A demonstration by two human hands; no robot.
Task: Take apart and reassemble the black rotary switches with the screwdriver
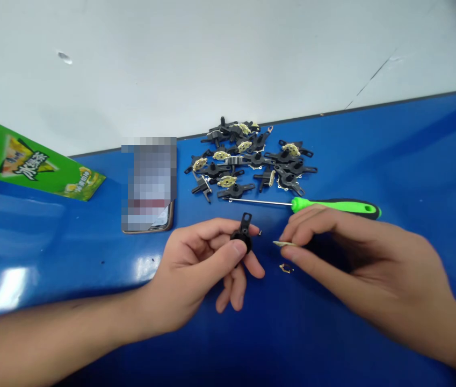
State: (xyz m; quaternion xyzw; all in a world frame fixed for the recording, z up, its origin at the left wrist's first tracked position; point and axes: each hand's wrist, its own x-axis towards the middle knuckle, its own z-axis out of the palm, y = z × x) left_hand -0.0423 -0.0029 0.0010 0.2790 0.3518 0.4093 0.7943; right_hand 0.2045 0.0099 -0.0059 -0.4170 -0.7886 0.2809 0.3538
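My left hand point(207, 263) grips a black plastic housing point(245, 224) between thumb and index finger, its slotted tab pointing up. Opposite it, my right hand point(356, 258) pinches a thin, pale flat piece point(282, 243) seen nearly edge-on; its full shape is hidden by the fingers. A gap separates the two parts. Below the right fingertips a small brass-coloured clip point(286, 268) lies on the blue table. A tiny metal bit point(260, 233) shows beside my left index fingertip. Just beyond my right hand rests a screwdriver point(332, 206) with a green and black handle, its shaft pointing left.
Behind the hands is a pile of black plastic parts point(233, 160), several with pale yellow discs. A phone point(151, 185) lies to its left. A green drink carton point(34, 158) stands out at far left. The blue table point(211, 355) meets a white wall point(228, 59) at the back.
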